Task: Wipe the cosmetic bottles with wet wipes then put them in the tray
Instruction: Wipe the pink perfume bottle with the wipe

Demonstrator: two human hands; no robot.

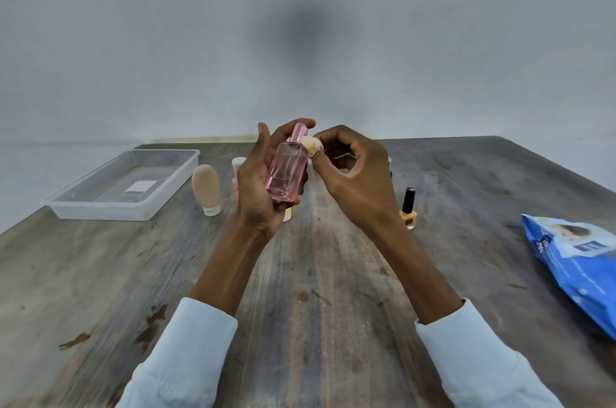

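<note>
While the left hand (263,181) gripped the pink bottle (287,171) mid-frame and the right hand (353,174) pinched a wipe (312,146), hard rubbing could have slipped the smooth bottle loose.

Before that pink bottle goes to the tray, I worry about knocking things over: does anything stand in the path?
Yes. The beige tube stands upright just right of the tray, between it and the pink bottle held up in the left hand. The tray's open top looks unobstructed.
</note>
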